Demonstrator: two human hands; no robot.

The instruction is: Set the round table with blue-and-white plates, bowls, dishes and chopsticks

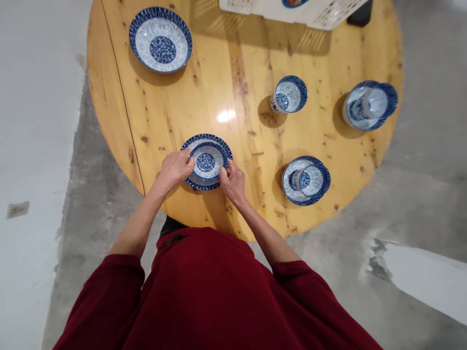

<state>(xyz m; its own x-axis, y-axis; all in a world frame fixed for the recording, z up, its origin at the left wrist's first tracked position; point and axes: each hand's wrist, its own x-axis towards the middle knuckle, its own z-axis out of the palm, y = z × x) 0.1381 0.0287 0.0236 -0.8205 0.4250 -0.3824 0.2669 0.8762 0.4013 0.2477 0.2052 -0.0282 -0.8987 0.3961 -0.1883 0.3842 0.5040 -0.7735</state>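
Note:
A small blue-and-white bowl (206, 163) sits over a wider blue-and-white plate (199, 184) near the table's front edge. My left hand (176, 167) grips the bowl's left rim, fingers curled and thumb at the edge. On the opposite side my right hand (234, 181) pinches the right rim between thumb and fingers. Whether the bowl rests fully on the plate or is slightly raised, I cannot tell. The fingertips hide parts of both rims.
The round wooden table (233, 214) also bears a large blue-rimmed dish (160, 41), a deep bowl (291, 95), a bowl with a clear glass in it (308, 182), and more bowls with a glass (368, 107). A white basket (277, 14) and a black object (360, 14) stand at the back.

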